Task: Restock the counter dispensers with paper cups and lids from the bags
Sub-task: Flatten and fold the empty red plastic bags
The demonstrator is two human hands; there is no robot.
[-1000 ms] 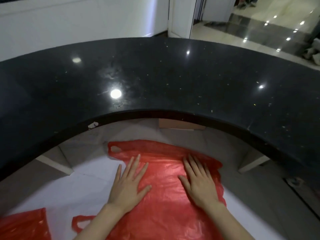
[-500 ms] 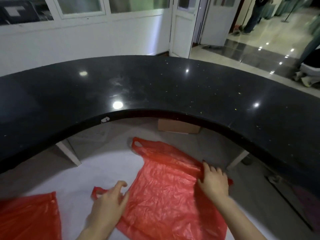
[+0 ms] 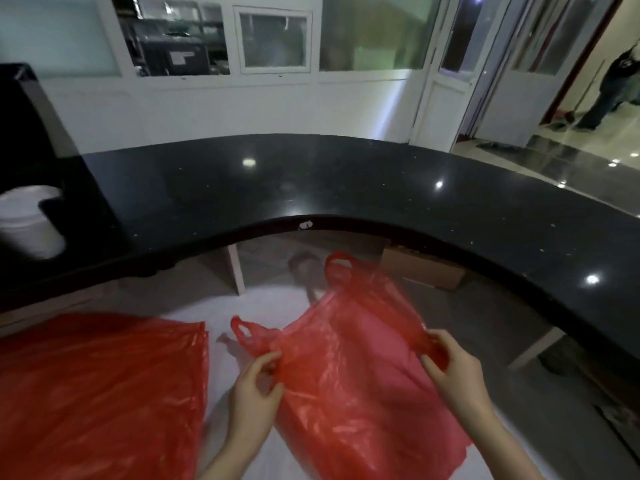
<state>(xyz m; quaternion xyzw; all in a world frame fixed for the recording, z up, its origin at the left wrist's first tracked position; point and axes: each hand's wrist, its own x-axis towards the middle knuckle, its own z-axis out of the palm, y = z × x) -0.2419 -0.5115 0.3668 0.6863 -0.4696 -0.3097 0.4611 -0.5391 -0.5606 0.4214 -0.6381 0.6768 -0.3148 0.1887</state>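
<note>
A: Bag [image 3: 353, 362], the red one in the middle: both hands have it now. The left hand [image 3: 254, 393] pinches its left edge between thumb and curled fingers, and the right hand [image 3: 450, 368] grips the right edge the same way.

B: A second ago those palms lay flat on it, fingers spread, smoothing it down on the white lower shelf [image 3: 277, 306]?

A: Yes. Now the plastic is lifted clear of the shelf and hangs slack between the two grips, handles [image 3: 337, 268] pointing away toward the inner edge of the black counter [image 3: 346, 181]. It is blurred, so it looks to be in motion.

B: Anything inside?

A: It looks flat and empty; I see no cups or lids in it. I would judge it is being tidied away, not unpacked.

B: And around it?

A: A second red bag [image 3: 100, 393] lies spread at the shelf's left edge. At the counter's far left end stands a black dispenser [image 3: 41, 150] with a white stack of what may be cups [image 3: 27, 216] in its opening. A cardboard box [image 3: 422, 268] sits under the counter's inner edge.

B: So the restocking may be nearly over.

A: Likely, though only one dispenser shows.
</note>
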